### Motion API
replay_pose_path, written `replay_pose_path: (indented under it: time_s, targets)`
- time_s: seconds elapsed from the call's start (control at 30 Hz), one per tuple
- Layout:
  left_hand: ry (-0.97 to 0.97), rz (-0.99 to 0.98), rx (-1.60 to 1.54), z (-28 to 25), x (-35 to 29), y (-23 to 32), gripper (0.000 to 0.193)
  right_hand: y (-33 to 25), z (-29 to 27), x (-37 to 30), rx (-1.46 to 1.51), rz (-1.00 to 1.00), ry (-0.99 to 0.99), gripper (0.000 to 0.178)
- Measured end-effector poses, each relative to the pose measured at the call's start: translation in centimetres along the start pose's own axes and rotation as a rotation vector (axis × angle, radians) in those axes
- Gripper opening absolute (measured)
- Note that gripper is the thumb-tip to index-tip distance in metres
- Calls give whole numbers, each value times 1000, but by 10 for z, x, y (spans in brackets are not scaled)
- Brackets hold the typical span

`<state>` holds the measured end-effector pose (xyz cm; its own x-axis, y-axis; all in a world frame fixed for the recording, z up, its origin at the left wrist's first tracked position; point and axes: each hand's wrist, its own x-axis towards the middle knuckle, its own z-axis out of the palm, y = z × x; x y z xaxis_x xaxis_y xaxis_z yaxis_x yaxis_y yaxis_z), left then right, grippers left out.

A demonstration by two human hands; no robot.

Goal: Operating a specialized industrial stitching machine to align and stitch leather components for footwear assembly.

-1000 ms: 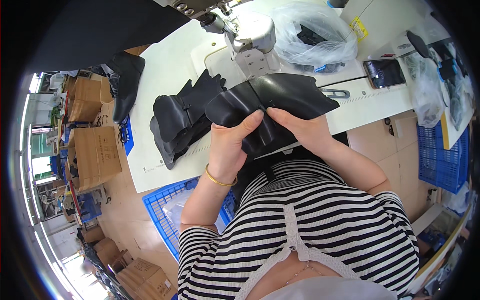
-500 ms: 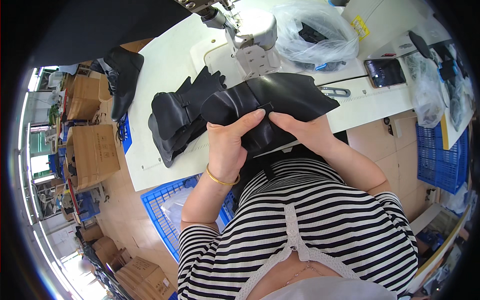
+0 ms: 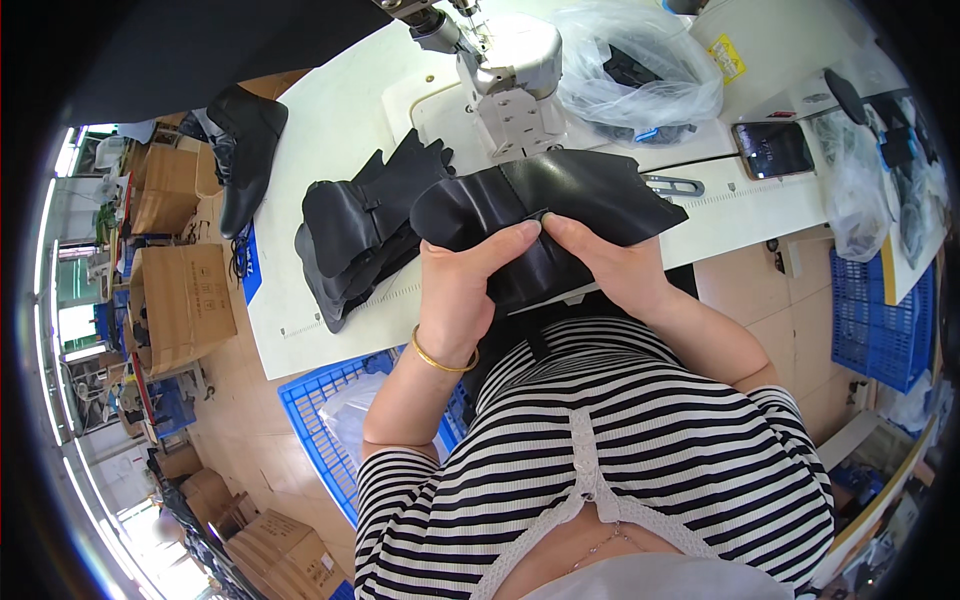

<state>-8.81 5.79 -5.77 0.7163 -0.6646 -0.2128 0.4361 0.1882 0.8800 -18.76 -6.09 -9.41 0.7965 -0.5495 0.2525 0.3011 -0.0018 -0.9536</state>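
A black leather shoe upper [image 3: 590,190] is held up between my two hands, in front of the sewing machine [image 3: 515,90]. My left hand [image 3: 468,275] grips it from the near side, its thumb pressed on the leather and its other fingers hidden underneath. From the right, my right hand [image 3: 615,262] pinches the same piece, its thumb tip almost meeting the left one at a small seam or fold. To the left, a stack of black leather uppers [image 3: 345,230] lies on the white table [image 3: 310,340], close beside the held piece.
Behind and right of the machine sits a clear plastic bag [image 3: 690,70] with dark pieces. A phone [image 3: 772,150] and a small grey metal tool [image 3: 676,187] lie on the right. A black boot [image 3: 245,150] stands past the left edge. Blue crates [image 3: 310,410] and cardboard boxes [image 3: 185,300] are below.
Both thumbs have drawn closer together over the seam, covering the small fold seen earlier. The view has shifted slightly.
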Motion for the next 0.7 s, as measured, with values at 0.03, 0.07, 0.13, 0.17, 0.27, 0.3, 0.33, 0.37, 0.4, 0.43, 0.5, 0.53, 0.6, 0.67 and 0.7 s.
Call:
replay_pose_path:
  time_s: [0.03, 0.07, 0.13, 0.17, 0.27, 0.3, 0.33, 0.37, 0.4, 0.43, 0.5, 0.53, 0.6, 0.67, 0.7]
  targets:
    - [2, 1, 0, -2, 0, -1, 29, 0, 0, 0, 1, 0, -1, 20]
    - [-7, 15, 1, -3, 1, -3, 29, -1, 0, 0, 10, -1, -2, 20]
    - [-16, 29, 2, -4, 1, -4, 29, -2, 0, -1, 19, -1, -1, 20]
    - [-7, 55, 15, -3, 1, -5, 30, -3, 1, -1, 37, 20, 6, 20]
    - [5, 110, 25, -1, 0, -8, 29, -2, -1, -2, 25, 13, 0, 22]
    - [9, 140, 22, -1, 0, -9, 29, -1, -1, -2, -6, -15, -15, 22]
    - [9, 140, 22, -1, 0, -9, 29, -1, -1, -2, -6, -14, -15, 22]
    - [-2, 138, 23, -1, 0, -9, 28, 0, 0, -2, 2, -8, -2, 23]
    - [-13, 137, 23, -2, 1, -9, 28, 0, 0, -2, 9, -2, 12, 24]
    - [-13, 135, 23, -2, 1, -9, 28, 1, 0, -3, 9, -1, 13, 24]
    - [-34, 105, -7, -2, 2, -8, 28, 3, 0, -3, 4, -7, 14, 26]
    - [-33, 105, -7, -2, 2, -8, 28, 3, 0, -3, 4, -6, 13, 26]
    - [-30, 71, -48, 0, 3, -7, 28, 4, 0, -5, 47, 49, 22, 27]
    - [-42, 80, -37, 0, 4, -8, 28, 2, 0, -4, 60, 53, 24, 27]
    - [-53, 90, -27, 0, 4, -8, 29, 1, 0, -3, 72, 57, 27, 27]
